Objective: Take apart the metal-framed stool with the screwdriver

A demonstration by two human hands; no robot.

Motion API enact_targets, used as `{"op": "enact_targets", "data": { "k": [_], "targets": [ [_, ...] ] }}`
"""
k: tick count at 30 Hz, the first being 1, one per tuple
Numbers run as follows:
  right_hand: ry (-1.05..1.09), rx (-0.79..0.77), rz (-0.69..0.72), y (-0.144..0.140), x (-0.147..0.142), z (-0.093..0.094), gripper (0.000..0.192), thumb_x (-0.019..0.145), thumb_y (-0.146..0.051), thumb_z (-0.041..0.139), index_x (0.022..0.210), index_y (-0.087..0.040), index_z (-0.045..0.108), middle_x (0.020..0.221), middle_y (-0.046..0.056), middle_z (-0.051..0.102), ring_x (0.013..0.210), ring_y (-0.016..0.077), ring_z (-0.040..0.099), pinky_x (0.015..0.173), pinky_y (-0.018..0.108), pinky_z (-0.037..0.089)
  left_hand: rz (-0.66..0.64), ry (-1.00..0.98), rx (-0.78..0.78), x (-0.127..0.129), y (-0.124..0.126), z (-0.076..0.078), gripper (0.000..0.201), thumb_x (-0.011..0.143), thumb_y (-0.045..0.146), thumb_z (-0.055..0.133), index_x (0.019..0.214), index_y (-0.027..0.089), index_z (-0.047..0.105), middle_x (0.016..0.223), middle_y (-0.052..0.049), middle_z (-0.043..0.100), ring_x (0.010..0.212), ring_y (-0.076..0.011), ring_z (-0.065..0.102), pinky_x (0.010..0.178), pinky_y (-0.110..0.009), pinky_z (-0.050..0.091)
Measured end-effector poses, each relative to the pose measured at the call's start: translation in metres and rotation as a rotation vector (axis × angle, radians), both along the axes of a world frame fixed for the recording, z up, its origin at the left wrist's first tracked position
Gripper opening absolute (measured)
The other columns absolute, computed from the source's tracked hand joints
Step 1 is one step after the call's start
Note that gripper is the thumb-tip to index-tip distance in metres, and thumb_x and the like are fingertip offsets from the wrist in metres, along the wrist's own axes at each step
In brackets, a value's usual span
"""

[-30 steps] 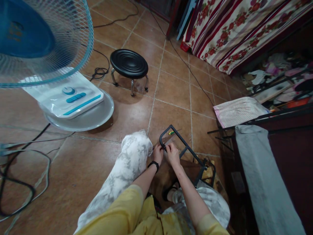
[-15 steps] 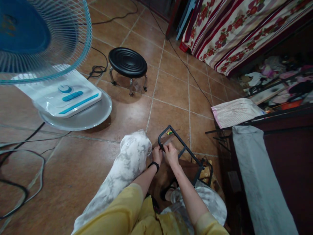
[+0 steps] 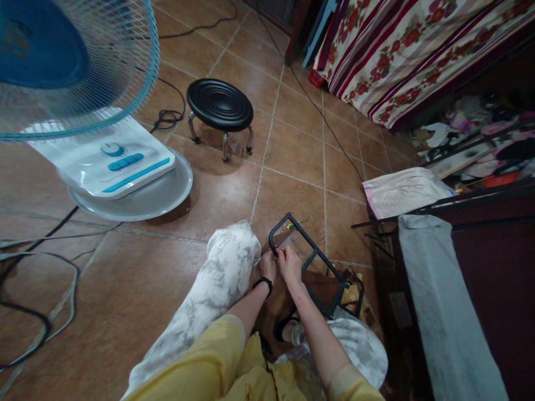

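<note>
Since the earlier picture, the two hands have slid a bit toward 7 o'clock along the black metal frame [image 3: 311, 253], and the view has shifted a little. The fan, the stool and the cloths lie as before.

The frame sits on the brown tile floor [image 3: 292, 161] just past the person's knees, at 6 o'clock in the view. Its far curved end points to 12 o'clock. Its near end is hidden behind the right arm and a knee. A small green and yellow thing [image 3: 290, 226] lies inside the curved end, too small to make out.

The left hand [image 3: 266, 265], with a black wristband, curls its fingers shut around the frame's curved bar. The right hand [image 3: 289, 264] touches it, just to 3 o'clock of it, and its fingers are bent tight on the same bar. The fingertips are too small to see well.

A blue and white fan [image 3: 112, 161] stands at 10 o'clock, cut off by the edge. A round black stool [image 3: 220, 104] stands at 12 o'clock.
</note>
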State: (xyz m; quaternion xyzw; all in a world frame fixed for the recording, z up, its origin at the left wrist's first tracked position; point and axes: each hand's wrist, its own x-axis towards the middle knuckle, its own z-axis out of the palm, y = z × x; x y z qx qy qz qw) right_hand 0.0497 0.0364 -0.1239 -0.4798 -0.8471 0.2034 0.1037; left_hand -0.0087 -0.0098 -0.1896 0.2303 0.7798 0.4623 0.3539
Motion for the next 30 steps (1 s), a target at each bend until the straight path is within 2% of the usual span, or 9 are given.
{"op": "enact_targets", "data": {
  "k": [4, 9, 13, 19, 25, 30],
  "targets": [
    [0.051, -0.051, -0.060, 0.002, 0.000, 0.000, 0.030, 0.090, -0.044, 0.040, 0.078, -0.022, 0.055, 0.073, 0.002, 0.064, 0.069, 0.0161, 0.059, 0.061, 0.024, 0.035, -0.013, 0.015, 0.045, 0.000, 0.000, 0.001, 0.030, 0.080, 0.011, 0.048, 0.101, 0.018, 0.068, 0.091, -0.008, 0.070, 0.084, -0.0178, 0.062, 0.075, -0.026, 0.044],
    [0.014, -0.026, -0.045, -0.005, -0.005, -0.003, 0.030, 0.089, -0.045, 0.041, 0.076, -0.022, 0.055, 0.073, 0.002, 0.064, 0.068, 0.0159, 0.057, 0.060, 0.024, 0.034, 0.002, -0.034, -0.017, 0.000, 0.000, -0.002, 0.029, 0.086, 0.015, 0.042, 0.099, 0.016, 0.067, 0.089, -0.009, 0.070, 0.079, -0.0173, 0.062, 0.067, -0.025, 0.044],
    [0.027, -0.018, -0.087, -0.008, -0.009, -0.005, 0.032, 0.090, -0.046, 0.040, 0.076, -0.022, 0.055, 0.074, 0.002, 0.064, 0.068, 0.0155, 0.057, 0.060, 0.024, 0.033, -0.014, -0.041, -0.022, -0.001, 0.001, -0.005, 0.030, 0.087, 0.017, 0.040, 0.103, 0.017, 0.066, 0.091, -0.009, 0.070, 0.079, -0.0160, 0.061, 0.063, -0.023, 0.042],
    [0.029, -0.012, -0.179, -0.006, -0.005, -0.010, 0.035, 0.092, -0.047, 0.034, 0.077, -0.022, 0.053, 0.069, 0.003, 0.062, 0.063, 0.0163, 0.055, 0.059, 0.025, 0.032, -0.040, -0.014, -0.028, -0.002, 0.001, -0.008, 0.025, 0.084, 0.018, 0.046, 0.097, 0.018, 0.067, 0.093, -0.009, 0.070, 0.080, -0.0173, 0.061, 0.068, -0.025, 0.043],
    [0.035, 0.026, -0.122, -0.012, -0.005, -0.012, 0.034, 0.092, -0.045, 0.034, 0.076, -0.021, 0.052, 0.075, 0.004, 0.062, 0.070, 0.0169, 0.055, 0.064, 0.025, 0.035, -0.005, -0.048, -0.058, -0.001, 0.001, -0.011, 0.028, 0.083, 0.016, 0.046, 0.101, 0.017, 0.067, 0.095, -0.009, 0.070, 0.079, -0.0178, 0.061, 0.068, -0.026, 0.044],
    [0.095, -0.008, -0.164, -0.012, -0.008, -0.013, 0.034, 0.091, -0.047, 0.036, 0.074, -0.022, 0.051, 0.072, 0.003, 0.062, 0.068, 0.0164, 0.055, 0.063, 0.025, 0.035, -0.017, -0.053, -0.038, -0.002, 0.000, -0.008, 0.029, 0.085, 0.018, 0.043, 0.102, 0.018, 0.067, 0.094, -0.010, 0.070, 0.081, -0.0178, 0.061, 0.067, -0.026, 0.044]
  ]
}}
